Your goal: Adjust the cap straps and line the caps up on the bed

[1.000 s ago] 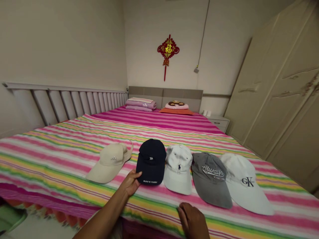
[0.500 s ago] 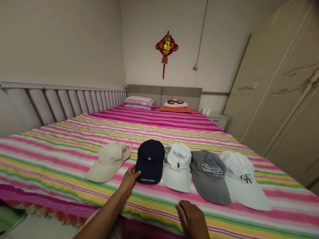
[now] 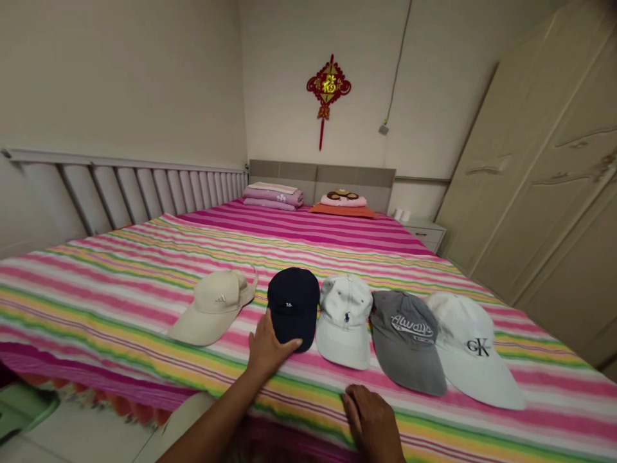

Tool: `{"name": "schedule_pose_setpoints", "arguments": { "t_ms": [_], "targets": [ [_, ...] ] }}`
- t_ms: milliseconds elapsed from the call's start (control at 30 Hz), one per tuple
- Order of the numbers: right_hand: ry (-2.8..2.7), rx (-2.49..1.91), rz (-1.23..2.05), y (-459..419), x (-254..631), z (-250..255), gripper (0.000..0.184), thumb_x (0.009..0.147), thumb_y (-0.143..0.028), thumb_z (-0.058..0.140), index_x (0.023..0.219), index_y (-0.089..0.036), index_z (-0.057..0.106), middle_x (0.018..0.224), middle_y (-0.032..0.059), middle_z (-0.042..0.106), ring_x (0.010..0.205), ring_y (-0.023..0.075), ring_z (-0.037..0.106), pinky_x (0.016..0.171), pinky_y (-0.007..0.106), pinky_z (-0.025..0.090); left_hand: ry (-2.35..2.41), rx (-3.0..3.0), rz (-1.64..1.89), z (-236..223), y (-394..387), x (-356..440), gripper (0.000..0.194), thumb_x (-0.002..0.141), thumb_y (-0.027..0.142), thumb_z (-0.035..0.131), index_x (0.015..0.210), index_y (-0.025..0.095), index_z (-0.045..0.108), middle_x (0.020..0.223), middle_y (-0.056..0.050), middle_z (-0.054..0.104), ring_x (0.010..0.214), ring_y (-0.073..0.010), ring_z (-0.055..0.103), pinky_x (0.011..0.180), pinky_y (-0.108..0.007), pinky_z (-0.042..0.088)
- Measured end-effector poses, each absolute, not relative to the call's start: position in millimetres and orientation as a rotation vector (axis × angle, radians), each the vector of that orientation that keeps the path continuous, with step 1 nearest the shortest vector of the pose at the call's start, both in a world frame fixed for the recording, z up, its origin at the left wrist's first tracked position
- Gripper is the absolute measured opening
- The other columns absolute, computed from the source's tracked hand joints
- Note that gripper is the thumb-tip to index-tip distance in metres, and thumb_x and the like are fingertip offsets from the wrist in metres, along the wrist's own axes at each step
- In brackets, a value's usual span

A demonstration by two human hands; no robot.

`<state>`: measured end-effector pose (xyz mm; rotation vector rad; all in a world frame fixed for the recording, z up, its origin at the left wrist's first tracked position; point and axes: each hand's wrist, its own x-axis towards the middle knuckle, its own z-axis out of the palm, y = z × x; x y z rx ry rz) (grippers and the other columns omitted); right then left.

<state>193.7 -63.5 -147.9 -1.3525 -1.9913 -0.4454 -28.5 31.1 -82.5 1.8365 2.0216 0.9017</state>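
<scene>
A navy baseball cap [image 3: 293,292] lies on the striped bedsheet, its brim toward me. My left hand [image 3: 270,347] grips that brim at its left front corner, thumb along the front edge and fingers at the left side. To its left rests a beige cap [image 3: 216,299] with its brim angled left. A white cap with a small polo emblem [image 3: 344,321] is just right of the navy one. Beyond it sit a grey cap [image 3: 405,341] and a white CK cap [image 3: 475,350], which overlap. My right hand [image 3: 371,418] rests on the bed's near edge, fingers curled, with nothing seen in it.
The striped bedsheet [image 3: 144,289] covers the near part of the bed. Folded purple bedding [image 3: 272,196] and a pink folded item on an orange one [image 3: 343,209] lie by the headboard [image 3: 357,179]. A railing [image 3: 144,186] runs along the left; a wardrobe [image 3: 525,186] stands right.
My left hand has shifted right and further over the navy cap's brim, its thumb now across the front edge. The right hand stays put. The view has tilted slightly.
</scene>
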Motion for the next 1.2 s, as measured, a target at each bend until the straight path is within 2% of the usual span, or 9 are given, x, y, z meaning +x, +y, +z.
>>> {"name": "schedule_pose_setpoints", "arguments": {
  "t_ms": [133,300,533,733,867,933,1033,1133,1200],
  "targets": [
    [-1.995,-1.36,-0.433,-63.8,194.2,-148.2,0.026,0.09,-0.028,0.033,0.074,-0.021,0.051,0.058,0.0001,0.058,0.05,0.014,0.053,0.052,0.025,0.032,2.056,1.85,0.746,-85.0,32.4,-21.6,0.104,0.055,0.051,0.06,0.135,0.01,0.008,0.138,-0.021,0.028,0.128,-0.0317,0.024,0.099,-0.055,0.013],
    [-1.996,-1.342,-0.444,-65.0,194.3,-149.7,0.024,0.09,-0.028,0.034,0.075,-0.02,0.051,0.058,0.0,0.057,0.05,0.0137,0.053,0.052,0.025,0.033,1.957,1.842,0.861,-90.9,34.1,-25.0,0.101,0.054,0.047,0.063,0.135,0.012,0.012,0.138,-0.023,0.027,0.127,-0.0332,0.024,0.099,-0.055,0.008],
    [-2.001,-1.332,-0.471,-64.1,194.1,-148.3,0.024,0.09,-0.027,0.033,0.077,-0.02,0.052,0.061,0.0008,0.059,0.051,0.0139,0.054,0.053,0.025,0.034,1.837,1.84,1.018,-96.9,34.6,-29.1,0.098,0.053,0.043,0.068,0.134,0.015,0.02,0.139,-0.021,0.028,0.126,-0.0344,0.025,0.1,-0.054,0.006],
    [-1.994,-1.349,-0.463,-64.9,193.4,-146.8,0.023,0.09,-0.027,0.034,0.077,-0.02,0.051,0.06,0.0007,0.059,0.051,0.0143,0.054,0.054,0.026,0.034,1.838,1.949,0.975,-102.5,36.3,-30.7,0.098,0.057,0.043,0.064,0.136,0.013,0.015,0.14,-0.021,0.025,0.128,-0.0327,0.022,0.101,-0.055,0.008],
    [-2.005,-1.357,-0.46,-65.8,193.1,-145.5,0.023,0.09,-0.026,0.033,0.077,-0.02,0.051,0.06,0.0006,0.059,0.051,0.0143,0.054,0.053,0.026,0.034,1.747,1.92,1.081,-101.9,33.9,-35.5,0.094,0.055,0.041,0.067,0.133,0.012,0.024,0.138,-0.021,0.029,0.128,-0.0329,0.022,0.103,-0.053,0.01],
    [-2.008,-1.355,-0.467,-65.7,193.0,-144.6,0.023,0.09,-0.026,0.033,0.078,-0.02,0.052,0.061,0.0008,0.059,0.052,0.0144,0.055,0.054,0.026,0.035,1.628,1.798,1.259,-100.5,29.2,-41.6,0.086,0.056,0.039,0.068,0.129,0.011,0.032,0.136,-0.02,0.033,0.127,-0.0308,0.026,0.104,-0.047,0.016],
    [-1.998,-1.341,-0.488,-65.5,192.9,-144.1,0.023,0.09,-0.026,0.033,0.078,-0.02,0.052,0.062,0.0011,0.06,0.053,0.0146,0.055,0.055,0.026,0.036,1.44,1.308,1.504,-98.3,17.5,-57.2,0.059,0.064,0.034,0.065,0.116,0.014,0.046,0.125,-0.015,0.047,0.116,-0.0251,0.043,0.099,-0.038,0.032],
    [-1.991,-1.326,-0.492,-65.6,193.2,-145.1,0.022,0.089,-0.026,0.034,0.077,-0.02,0.052,0.061,0.0008,0.06,0.052,0.0143,0.055,0.054,0.026,0.036,1.291,0.613,1.72,-95.9,4.6,-80.3,0.024,0.071,0.023,0.061,0.094,0.018,0.056,0.093,-0.003,0.061,0.088,-0.0141,0.059,0.088,-0.028,0.043],
    [-1.995,-1.317,-0.494,-65.8,194.0,-145.9,0.022,0.089,-0.027,0.035,0.078,-0.02,0.053,0.062,0.0009,0.06,0.052,0.0142,0.055,0.054,0.026,0.036,1.199,0.255,1.818,-93.9,-1.1,-98.0,0.006,0.074,0.015,0.057,0.079,0.018,0.056,0.073,0.001,0.059,0.071,-0.0085,0.059,0.078,-0.022,0.047]
  ]
}}
